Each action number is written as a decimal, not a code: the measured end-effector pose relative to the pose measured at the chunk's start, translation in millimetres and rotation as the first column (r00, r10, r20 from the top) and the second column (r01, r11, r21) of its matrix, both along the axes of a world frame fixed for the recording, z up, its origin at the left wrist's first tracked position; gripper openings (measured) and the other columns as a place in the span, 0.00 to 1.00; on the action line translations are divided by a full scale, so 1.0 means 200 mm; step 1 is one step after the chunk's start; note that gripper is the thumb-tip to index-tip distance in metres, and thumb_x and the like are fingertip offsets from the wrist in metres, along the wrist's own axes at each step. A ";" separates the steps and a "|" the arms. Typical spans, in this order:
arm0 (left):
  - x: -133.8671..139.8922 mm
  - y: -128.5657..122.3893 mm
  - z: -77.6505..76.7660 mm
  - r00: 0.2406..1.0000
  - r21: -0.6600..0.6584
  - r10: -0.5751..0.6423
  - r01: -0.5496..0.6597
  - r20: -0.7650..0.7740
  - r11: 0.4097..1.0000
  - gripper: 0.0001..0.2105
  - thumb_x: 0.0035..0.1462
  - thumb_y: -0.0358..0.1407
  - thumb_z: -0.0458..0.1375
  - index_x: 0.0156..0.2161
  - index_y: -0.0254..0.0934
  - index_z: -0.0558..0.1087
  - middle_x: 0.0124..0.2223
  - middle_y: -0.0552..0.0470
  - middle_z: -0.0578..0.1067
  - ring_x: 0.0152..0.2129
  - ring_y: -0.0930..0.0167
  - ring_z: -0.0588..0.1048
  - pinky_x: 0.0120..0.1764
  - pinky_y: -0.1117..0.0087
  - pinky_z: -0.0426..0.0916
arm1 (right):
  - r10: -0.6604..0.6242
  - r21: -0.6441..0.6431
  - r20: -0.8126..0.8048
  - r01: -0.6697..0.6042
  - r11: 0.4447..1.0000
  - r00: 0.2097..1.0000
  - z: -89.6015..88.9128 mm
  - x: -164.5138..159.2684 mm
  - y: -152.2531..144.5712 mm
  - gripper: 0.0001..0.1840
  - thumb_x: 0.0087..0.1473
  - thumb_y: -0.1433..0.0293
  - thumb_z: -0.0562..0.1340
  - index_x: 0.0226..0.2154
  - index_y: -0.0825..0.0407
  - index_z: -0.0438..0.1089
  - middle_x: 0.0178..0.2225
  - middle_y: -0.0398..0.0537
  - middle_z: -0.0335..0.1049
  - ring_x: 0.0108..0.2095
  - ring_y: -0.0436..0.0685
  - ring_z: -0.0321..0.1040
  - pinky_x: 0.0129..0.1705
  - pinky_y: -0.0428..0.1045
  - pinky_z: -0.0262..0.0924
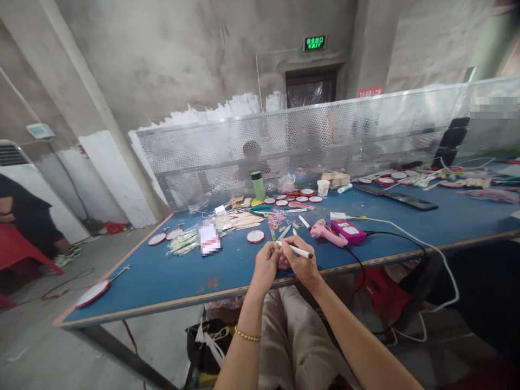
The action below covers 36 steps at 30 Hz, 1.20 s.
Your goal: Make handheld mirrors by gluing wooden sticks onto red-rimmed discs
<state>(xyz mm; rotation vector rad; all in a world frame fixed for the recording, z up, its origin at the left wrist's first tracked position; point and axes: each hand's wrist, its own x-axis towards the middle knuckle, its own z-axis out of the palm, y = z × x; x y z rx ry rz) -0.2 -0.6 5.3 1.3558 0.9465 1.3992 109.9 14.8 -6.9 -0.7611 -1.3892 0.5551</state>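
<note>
At the table's front edge, my right hand (301,264) grips a white marker (299,249) with a dark end, like a pen held for writing. Close against it, my left hand (267,266) is closed around a thin stick (273,234) with a coloured tip pointing up. The marker's point is hidden among my fingers. Just beyond lie a pile of small coloured pieces (277,219) and loose grey-white markers (285,232). A pink glue gun (327,234) rests right of my right hand. Left of my hands is a round white disc with a red rim (255,236).
A purple box (348,231) with cables sits at right. Toward the back stand a green bottle (257,186) and a paper cup (323,188). Wooden sticks (246,219) and a phone (209,238) lie at left. A perforated metal screen (211,157) borders the blue table (162,281).
</note>
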 end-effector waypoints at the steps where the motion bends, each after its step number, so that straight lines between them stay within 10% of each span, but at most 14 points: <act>1: 0.00 0.00 0.00 1.000 -0.001 0.000 0.000 0.003 1.000 0.13 0.47 0.42 0.61 0.25 0.37 0.62 0.23 0.59 0.64 0.20 0.76 0.64 0.23 0.76 0.65 | 0.003 0.002 0.001 -0.003 1.000 1.000 0.00 0.00 0.00 0.11 0.55 0.62 0.58 0.27 0.51 0.68 0.21 0.42 0.70 0.19 0.50 0.66 0.22 0.44 0.63; 36: -0.01 0.01 -0.02 0.999 0.016 0.002 -0.001 -0.045 1.000 0.13 0.50 0.44 0.59 0.27 0.37 0.63 0.24 0.58 0.65 0.21 0.76 0.64 0.24 0.75 0.65 | -0.054 0.075 0.092 0.047 0.996 0.994 0.04 0.01 -0.02 0.11 0.56 0.64 0.57 0.27 0.52 0.69 0.22 0.43 0.70 0.22 0.50 0.67 0.25 0.44 0.63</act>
